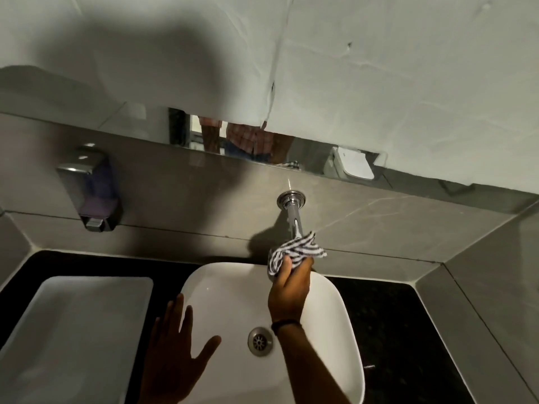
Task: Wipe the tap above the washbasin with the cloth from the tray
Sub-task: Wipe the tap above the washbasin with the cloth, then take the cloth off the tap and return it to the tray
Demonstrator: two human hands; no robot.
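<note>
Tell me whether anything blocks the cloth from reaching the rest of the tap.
Nothing visible does. The right hand holds the striped cloth bunched around the outer end of the tap, and the bare spout up to its wall flange is clear. The left hand hovers open over the washbasin, away from it.

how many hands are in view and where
2: the right hand grips the striped cloth at the tap; the left hand is open over the washbasin rim.

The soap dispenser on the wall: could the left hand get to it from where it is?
Probably yes. The left hand hovers open and empty at the washbasin's left rim, and nothing stands between it and the soap dispenser up on the left wall.
</note>
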